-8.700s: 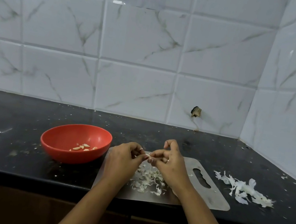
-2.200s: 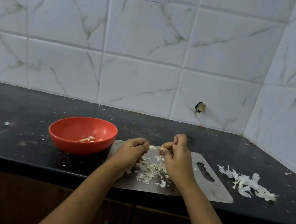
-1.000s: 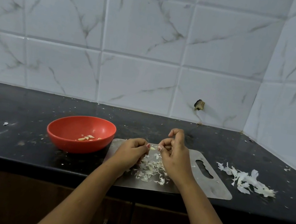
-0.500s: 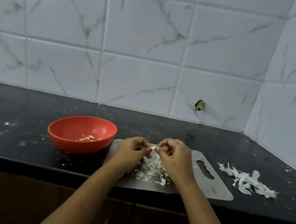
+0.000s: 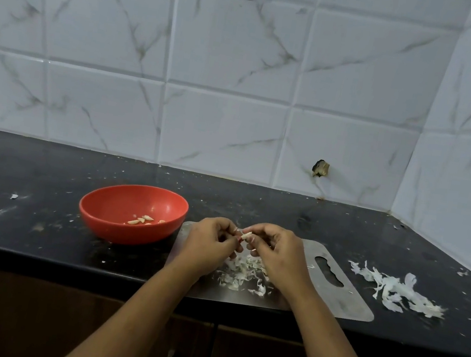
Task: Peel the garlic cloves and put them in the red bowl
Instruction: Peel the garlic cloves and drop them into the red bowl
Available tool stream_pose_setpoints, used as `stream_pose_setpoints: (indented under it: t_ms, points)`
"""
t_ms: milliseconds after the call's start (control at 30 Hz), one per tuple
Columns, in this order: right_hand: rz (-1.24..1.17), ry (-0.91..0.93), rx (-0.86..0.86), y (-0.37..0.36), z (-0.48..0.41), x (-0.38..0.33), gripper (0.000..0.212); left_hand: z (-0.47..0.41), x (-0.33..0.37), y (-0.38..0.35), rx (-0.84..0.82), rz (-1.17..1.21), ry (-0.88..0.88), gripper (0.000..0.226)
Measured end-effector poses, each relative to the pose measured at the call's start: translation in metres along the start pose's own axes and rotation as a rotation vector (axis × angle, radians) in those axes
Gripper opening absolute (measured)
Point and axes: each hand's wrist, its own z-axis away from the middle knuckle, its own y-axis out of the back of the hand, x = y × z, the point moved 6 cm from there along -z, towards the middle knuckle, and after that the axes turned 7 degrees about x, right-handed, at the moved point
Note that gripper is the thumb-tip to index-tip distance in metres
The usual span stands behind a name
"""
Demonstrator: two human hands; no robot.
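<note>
A black stone countertop (image 5: 37, 228) runs along a wall of white marbled tile, speckled all over with dry flecks of skin. Over its front edge, both hands are raised just above a steel chopping board (image 5: 341, 301) and work one garlic clove (image 5: 246, 235) between them. The left hand (image 5: 208, 243) is curled nearly closed, its fingertips pinching the clove's near end; the right hand (image 5: 273, 253) is curled the same way, thumb and forefinger nipping at the other end, as if picking off skin. The clove looks pale and mostly bare, though whether any husk clings to it is too small to tell. Under the hands, toward the board's front edge, lies a loose heap of peelings (image 5: 244, 274); I cannot tell whether unpeeled cloves are mixed into it. Just beside the board's left edge sits the red bowl (image 5: 117, 222), with a small cluster of peeled cloves (image 5: 141, 220) at its bottom and plenty of room left. Off the board's right end, toward the corner where the walls meet, a second pile of papery husks (image 5: 394, 290) lies on the countertop. So I'd judge the job well under way: several cloves done, one in the fingers close to finished and still to be dropped in the bowl, the remainder unclear.
</note>
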Motion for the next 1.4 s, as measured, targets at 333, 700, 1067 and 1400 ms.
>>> stream_pose_setpoints:
  t_ms: [333,700,1067,1400]
  points:
    - [-0.12,-0.081,-0.048,-0.002,0.0,0.003,0.013,0.005,0.012,0.006,0.118,-0.216,-0.153,0.004]
    - [-0.218,-0.12,0.028,0.005,0.0,0.006,0.011,0.006,0.011,0.005,0.108,-0.137,-0.177,0.01]
    - [-0.155,-0.098,0.013,0.005,-0.001,0.004,0.014,0.005,0.011,0.007,0.119,-0.098,-0.176,0.003]
    - [-0.135,-0.11,0.039,0.004,-0.002,0.008,0.018,0.006,0.011,0.003,0.077,-0.12,-0.187,0.007]
